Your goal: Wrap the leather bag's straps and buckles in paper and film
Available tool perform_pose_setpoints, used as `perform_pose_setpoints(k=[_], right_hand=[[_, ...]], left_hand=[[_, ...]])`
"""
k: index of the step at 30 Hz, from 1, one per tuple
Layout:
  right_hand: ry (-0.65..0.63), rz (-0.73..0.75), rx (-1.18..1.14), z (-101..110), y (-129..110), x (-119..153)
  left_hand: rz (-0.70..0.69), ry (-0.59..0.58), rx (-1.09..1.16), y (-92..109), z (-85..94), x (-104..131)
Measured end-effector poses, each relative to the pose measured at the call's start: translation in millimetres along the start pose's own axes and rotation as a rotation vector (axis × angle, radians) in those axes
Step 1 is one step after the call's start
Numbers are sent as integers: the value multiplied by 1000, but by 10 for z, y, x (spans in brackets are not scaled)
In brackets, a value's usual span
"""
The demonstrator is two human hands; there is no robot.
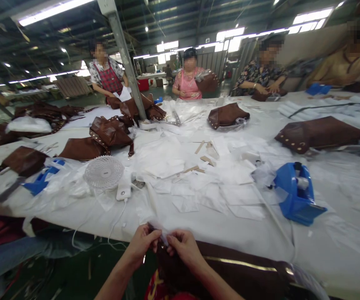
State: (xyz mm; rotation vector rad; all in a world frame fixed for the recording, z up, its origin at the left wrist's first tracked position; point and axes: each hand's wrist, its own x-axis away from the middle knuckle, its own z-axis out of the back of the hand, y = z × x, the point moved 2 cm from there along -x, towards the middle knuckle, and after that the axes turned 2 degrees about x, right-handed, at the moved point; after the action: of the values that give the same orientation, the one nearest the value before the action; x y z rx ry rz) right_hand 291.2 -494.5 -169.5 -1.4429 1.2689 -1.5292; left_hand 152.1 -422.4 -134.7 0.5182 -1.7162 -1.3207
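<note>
A dark brown bag with a gold zipper lies along the table's near edge and over the lap. At its left end, my left hand pinches a small piece of clear plastic film. Close beside it on the right, my right hand has its fingers closed on the same film, just above the bag's corner. The fingertips of both hands nearly meet. What lies under the fingers is too small to make out.
The white table holds white paper sheets, a blue tape dispenser at right, and a white fan with a cable at left. More brown bags lie around. Several people stand or sit across the table; a metal post rises at left.
</note>
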Motion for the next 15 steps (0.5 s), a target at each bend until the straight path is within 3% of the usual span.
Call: perform_pose_setpoints(k=[3,6,9,13,15], right_hand=[[153,38,40,81,-73,76],[233,236,212,100,-234,202],[159,361,330,-7,-340,250],[66,340,360,-190,-319,192],[31,334,368,-184,-300,185]], left_hand=[[-6,105,-72,-12,29,-6],[-52,152,-185,51,13,12],[-105,133,-230,123,-30,19],[-108,77,-251,113,-23,51],[-101,97,-290,81,-1,114]])
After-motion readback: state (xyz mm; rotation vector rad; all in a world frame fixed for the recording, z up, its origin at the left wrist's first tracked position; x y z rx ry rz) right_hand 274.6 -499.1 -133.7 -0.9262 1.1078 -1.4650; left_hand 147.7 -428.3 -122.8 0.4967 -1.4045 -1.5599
